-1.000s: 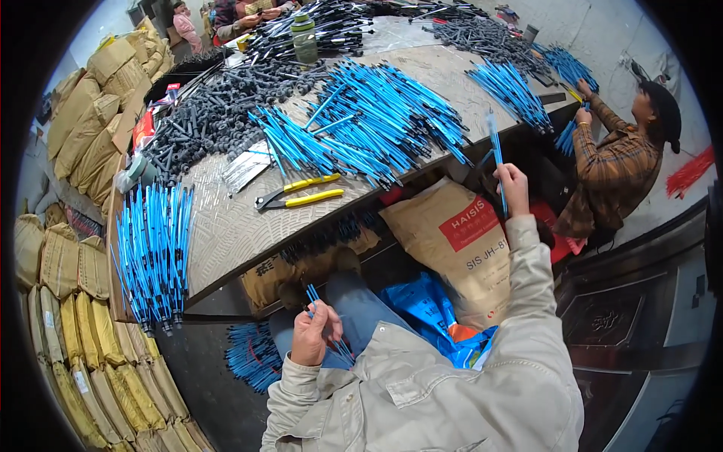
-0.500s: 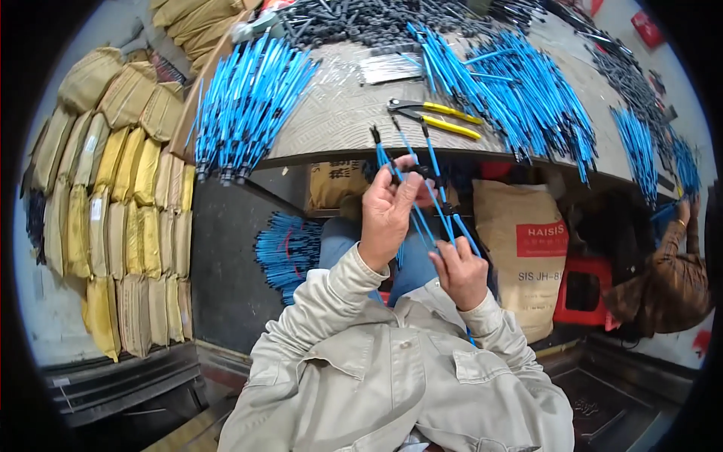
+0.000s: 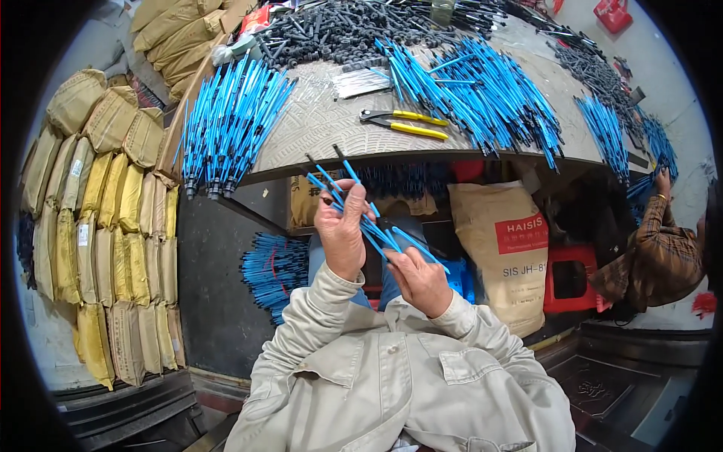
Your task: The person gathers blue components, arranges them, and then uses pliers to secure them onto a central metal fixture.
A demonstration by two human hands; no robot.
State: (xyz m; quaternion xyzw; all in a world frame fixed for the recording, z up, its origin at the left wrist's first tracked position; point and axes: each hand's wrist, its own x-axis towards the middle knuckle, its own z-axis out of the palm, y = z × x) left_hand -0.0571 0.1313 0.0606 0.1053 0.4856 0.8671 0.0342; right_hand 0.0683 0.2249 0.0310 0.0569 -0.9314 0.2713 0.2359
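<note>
- Fingers of the left hand (image 3: 343,233) curl around a few slim blue rods (image 3: 375,232); those of the right hand (image 3: 419,280) pinch the same cluster lower down.
- I count two hands at work and three black rod tips above the left one; overlap stops me counting the held rods.
- On the table (image 3: 324,135) I count one pair of yellow-handled pliers (image 3: 419,129), one batch of whitish strips (image 3: 363,83) and four blue groups: left pile (image 3: 235,120), middle pile (image 3: 493,94), right bundle (image 3: 605,135) and far-right bundle (image 3: 660,143).
- Black fittings (image 3: 324,34), too many for me to count, heap along the back.
- The tabletop looks pale grey with a pressed pattern; around it I see stacked sacks (image 3: 109,203), a dark floor (image 3: 215,279) with one blue pile, one upright paper sack (image 3: 501,264), a red stool (image 3: 555,304) and one co-worker (image 3: 669,252).
- From my view, the held rods sit between lap and front edge, upper tips near that edge.
- Left-pile ends overhang the edge; patterned surface runs from there to the pliers.
</note>
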